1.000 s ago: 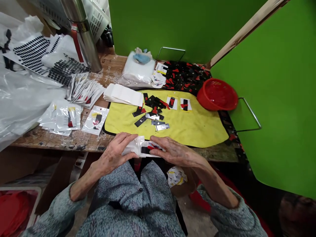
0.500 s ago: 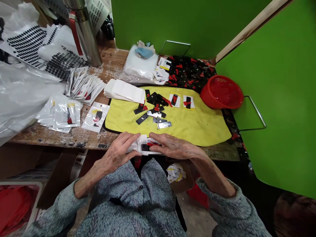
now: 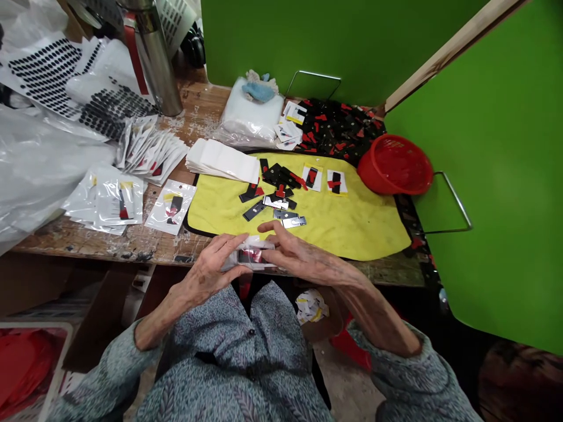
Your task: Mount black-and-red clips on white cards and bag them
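My left hand (image 3: 213, 261) is closed on a clear plastic bag (image 3: 231, 261) just over the table's front edge, thumb below and fingers above. Inside the bag lies a card with a black and red piece (image 3: 250, 255), partly veiled by glare. My right hand (image 3: 292, 249) is at the bag's right end, its fingers apart; one fingertip touches the bag near the card, another is lifted above it. Beyond the hands, a pile of black and red pieces (image 3: 281, 179) lies on the yellow cloth (image 3: 352, 223), with two cards bearing such pieces (image 3: 336, 183) to its right.
White bags (image 3: 223, 161) are stacked on the cloth's back left. Filled packets (image 3: 152, 152) lie at left by a steel flask (image 3: 157, 64). A red basket (image 3: 396, 164) stands at right beside a dark heap of pieces (image 3: 338, 129). Green panels (image 3: 334, 35) bound the back and right.
The card with the black and red piece has slid left, deeper into the plastic bag. My right hand has loosened, raising a finger. My left hand stays in place.
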A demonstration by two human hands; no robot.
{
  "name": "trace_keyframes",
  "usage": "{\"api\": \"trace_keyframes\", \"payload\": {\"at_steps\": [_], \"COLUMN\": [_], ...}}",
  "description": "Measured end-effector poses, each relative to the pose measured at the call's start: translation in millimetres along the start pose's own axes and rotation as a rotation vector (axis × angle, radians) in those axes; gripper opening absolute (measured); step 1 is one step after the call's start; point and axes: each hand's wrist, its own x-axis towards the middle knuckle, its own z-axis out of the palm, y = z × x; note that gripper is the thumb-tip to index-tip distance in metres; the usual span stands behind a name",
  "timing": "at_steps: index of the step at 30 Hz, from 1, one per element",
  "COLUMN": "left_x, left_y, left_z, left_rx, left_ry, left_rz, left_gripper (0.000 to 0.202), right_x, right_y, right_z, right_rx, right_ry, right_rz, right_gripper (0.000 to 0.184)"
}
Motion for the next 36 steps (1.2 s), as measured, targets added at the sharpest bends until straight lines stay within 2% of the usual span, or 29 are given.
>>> {"api": "trace_keyframes", "payload": {"at_steps": [3,8,10,14,17,19,22,23,27,30,33,36], "left_x": [1,1,-1,-1,4,10,18,20,24,26,27,27], "left_y": [1,5,4,5,11,16,21,21,22,25,26,23], "left_z": [-0.2,0.6,1.2,0.5,-5.2,-11.0,-17.3,-18.2,-18.2,-18.7,-20.9,-24.9], "left_rx": [-0.026,-0.023,-0.011,-0.019,-0.076,-0.166,-0.383,-0.461,-0.702,-0.754,-0.753,-0.741], "left_ry": [0.015,0.008,0.02,0.036,-0.002,-0.05,-0.109,-0.113,-0.088,-0.086,-0.111,-0.135], "left_rz": [-0.002,0.044,0.033,0.025,-0.014,-0.125,-0.354,-0.413,-0.539,-0.554,-0.49,-0.461], "left_gripper": [0.06,0.055,0.055,0.053,0.056,0.052,0.025,0.023,0.024,0.026,0.027,0.028], "right_x": [-1,10,15,19,19,19,19,19,15,13,17,23], "right_y": [5,7,8,11,7,3,-2,-3,-3,1,8,14], "right_z": [0,17,22,24,26,29,33,33,23,20,29,37], "right_rx": [0.129,0.017,0.051,0.286,0.189,0.073,-0.054,-0.051,0.14,0.158,0.191,0.309], "right_ry": [0.02,0.187,0.252,0.126,0.092,0.121,0.137,0.117,-0.118,-0.144,-0.098,-0.128], "right_rz": [0.018,-0.028,-0.04,-0.049,-0.055,-0.04,-0.03,-0.033,-0.074,-0.089,-0.111,-0.131], "right_gripper": [0.021,0.028,0.029,0.028,0.021,0.018,0.022,0.022,0.022,0.024,0.026,0.028]}}
